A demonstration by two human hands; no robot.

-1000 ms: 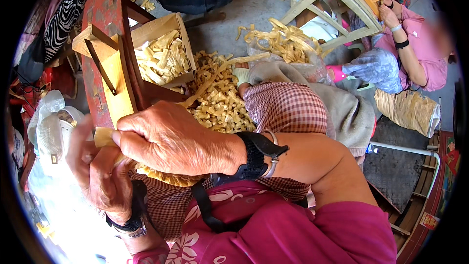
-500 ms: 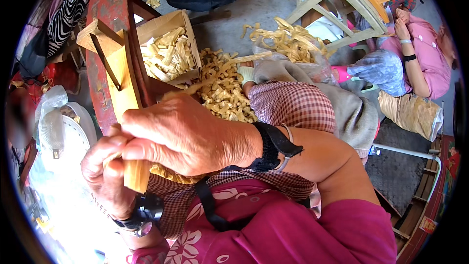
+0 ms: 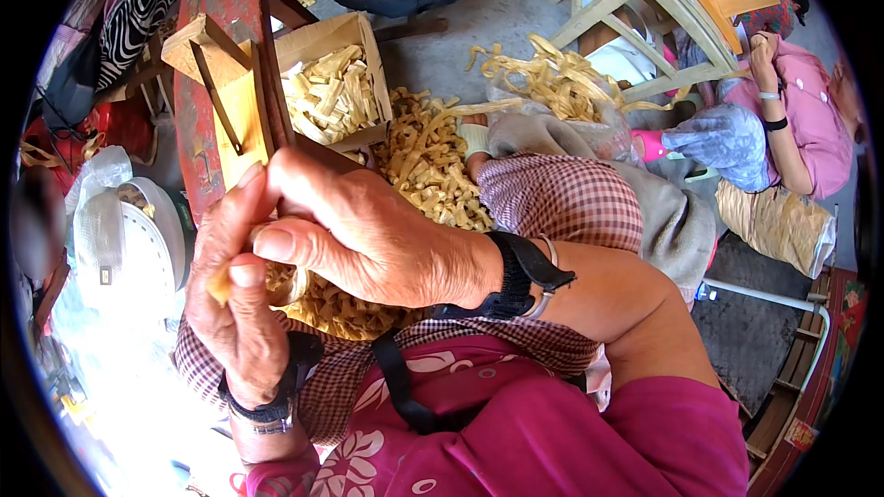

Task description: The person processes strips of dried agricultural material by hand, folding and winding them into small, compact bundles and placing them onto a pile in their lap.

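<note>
My left hand (image 3: 230, 299) is closed, pinching a small yellow folded strip (image 3: 219, 285) whose end shows between the fingers. Right against it, my right hand (image 3: 359, 230) has its fingers bent and its thumb towards the left fingertips. Whatever the right fingers hold, if anything, is hidden. Just beyond both hands, a pale wooden board (image 3: 241, 124) with a wooden crosspiece and a dark thin bar leans on a red bench (image 3: 204, 0). Under my right hand, a mass of yellow strips (image 3: 341, 308) lies on my checked apron (image 3: 562, 193).
Beyond the bench stands a cardboard box (image 3: 373, 64) of folded pale pieces. A heap of short yellow pieces (image 3: 428, 175) lies beside it, with longer strips (image 3: 552, 78) farther right. A person in pink (image 3: 801, 120) sits by a wooden stool (image 3: 635, 0). At left is a white basin (image 3: 152, 239).
The broad yellow strip end below my hands and the thin strip over my right hand no longer show. My left fingers now hold a small folded piece. The whole view has shifted slightly.
</note>
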